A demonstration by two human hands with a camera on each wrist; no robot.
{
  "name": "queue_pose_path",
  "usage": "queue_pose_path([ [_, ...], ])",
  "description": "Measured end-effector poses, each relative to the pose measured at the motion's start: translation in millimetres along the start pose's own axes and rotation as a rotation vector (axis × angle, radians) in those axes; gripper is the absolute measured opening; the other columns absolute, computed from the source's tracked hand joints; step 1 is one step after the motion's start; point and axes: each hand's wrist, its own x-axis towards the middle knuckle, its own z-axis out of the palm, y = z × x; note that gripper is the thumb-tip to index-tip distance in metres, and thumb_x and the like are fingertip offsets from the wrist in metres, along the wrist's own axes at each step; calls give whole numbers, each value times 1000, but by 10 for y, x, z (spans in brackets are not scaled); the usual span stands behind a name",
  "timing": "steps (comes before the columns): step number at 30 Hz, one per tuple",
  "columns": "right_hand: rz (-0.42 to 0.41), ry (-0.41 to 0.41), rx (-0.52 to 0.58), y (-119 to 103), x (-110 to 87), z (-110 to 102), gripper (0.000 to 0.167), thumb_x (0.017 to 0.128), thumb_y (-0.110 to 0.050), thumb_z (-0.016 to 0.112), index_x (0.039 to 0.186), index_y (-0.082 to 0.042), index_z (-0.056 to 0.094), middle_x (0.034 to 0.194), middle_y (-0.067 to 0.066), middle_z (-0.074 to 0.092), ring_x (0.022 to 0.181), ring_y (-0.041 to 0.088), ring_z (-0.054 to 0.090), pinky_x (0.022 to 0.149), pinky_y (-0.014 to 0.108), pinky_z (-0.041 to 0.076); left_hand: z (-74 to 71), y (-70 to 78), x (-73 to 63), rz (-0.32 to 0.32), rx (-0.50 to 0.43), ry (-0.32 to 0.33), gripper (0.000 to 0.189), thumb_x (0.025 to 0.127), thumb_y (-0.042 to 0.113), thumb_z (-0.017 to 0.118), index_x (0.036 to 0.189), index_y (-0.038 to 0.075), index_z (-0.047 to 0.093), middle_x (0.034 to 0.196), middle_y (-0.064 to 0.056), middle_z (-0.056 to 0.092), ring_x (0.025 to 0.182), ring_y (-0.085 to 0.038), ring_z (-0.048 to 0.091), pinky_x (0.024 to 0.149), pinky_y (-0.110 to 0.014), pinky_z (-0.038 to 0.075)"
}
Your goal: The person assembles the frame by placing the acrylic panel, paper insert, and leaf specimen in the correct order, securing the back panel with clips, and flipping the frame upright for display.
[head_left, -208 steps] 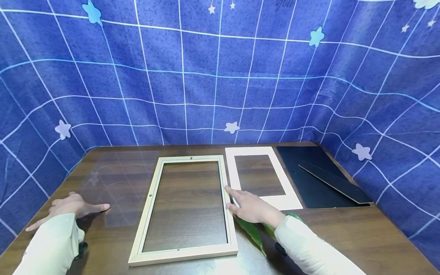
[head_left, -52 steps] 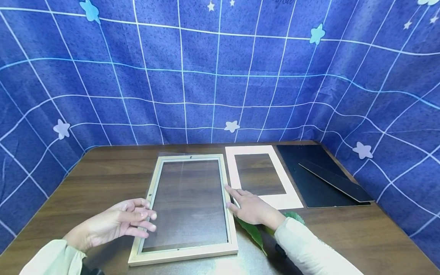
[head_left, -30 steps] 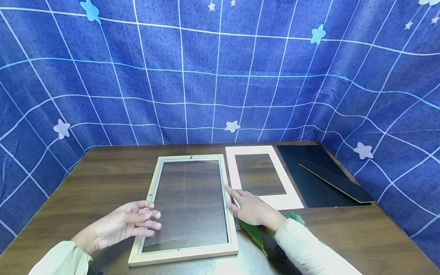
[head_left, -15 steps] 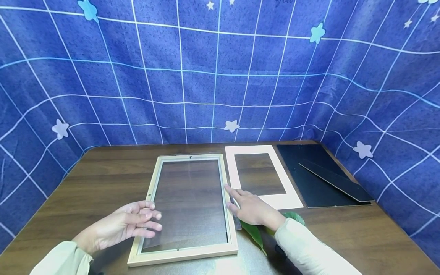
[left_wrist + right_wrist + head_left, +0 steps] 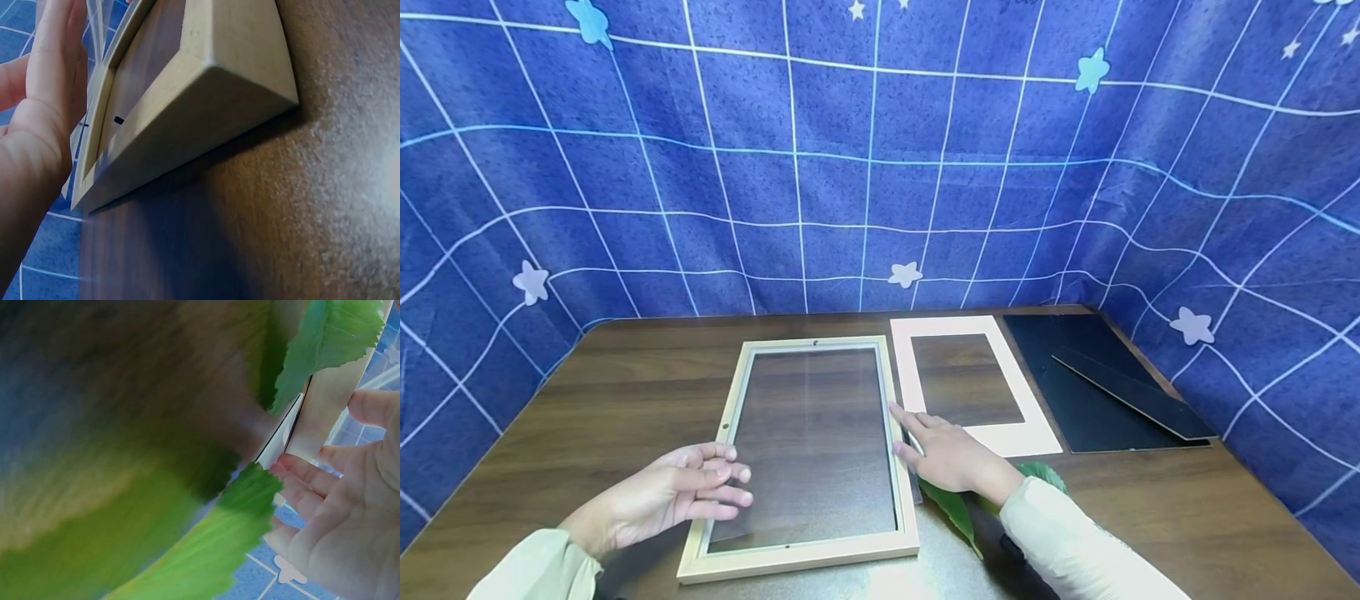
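Observation:
A pale wooden picture frame (image 5: 797, 562) lies on the table, back side up. A clear plastic sheet (image 5: 820, 467) spans its opening, one corner sticking out past the right rail. My left hand (image 5: 677, 487) is over the left rail, pinching the sheet's left side between thumb and fingers; the sheet (image 5: 98, 34) shows faintly beside the fingers in the left wrist view. My right hand (image 5: 946, 452) rests with fairly straight fingers against the right rail. Green leaves (image 5: 953, 510) lie under the right wrist and loom close in the right wrist view.
A white mat (image 5: 1030, 439) with a cut-out window lies right of the frame. Beyond it is a black backing board (image 5: 1093, 417) with its stand leg (image 5: 1131, 396) raised at a slant. A blue curtain (image 5: 835, 192) hangs behind the table (image 5: 625, 392).
The clear sheet went from the table's left side to over the frame, carried by my left hand. Over the last second it shifted slightly. My right hand stayed at the right rail.

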Motion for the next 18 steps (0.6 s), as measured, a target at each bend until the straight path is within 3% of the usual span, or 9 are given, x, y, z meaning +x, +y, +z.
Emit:
queue_pose_path([
  [6,0,1,-5,-15,-9,-4,60,109,-40,43,163,-20,25,160,17,37,146,42,35,116,60,30,-15,-15,-19,-8,-16,-21,22,107,-4,34,126,5,40,126,-11,58,116,-29,67,102,-42,51],
  [11,4,-1,-6,-33,-19,-12,60,109,-39,42,163,-20,25,160,16,37,146,41,35,116,60,30,-27,-15,-31,-23,-1,32,28,107,-2,37,134,-5,32,126,-13,57,114,-29,67,100,-40,52],
  [15,6,-1,-9,-37,-21,-16,60,109,-39,42,163,-20,25,160,16,38,146,41,35,116,58,31,-10,36,-51,-43,45,110,60,107,2,41,149,-16,2,125,-13,58,113,-28,68,99,-38,53],
  [18,4,-1,-6,-35,-16,-12,60,109,-39,42,163,-20,25,160,16,38,146,41,35,116,58,31,17,94,-60,-57,99,160,78,107,4,43,151,-12,-19,122,-11,61,111,-27,69,98,-38,54],
])
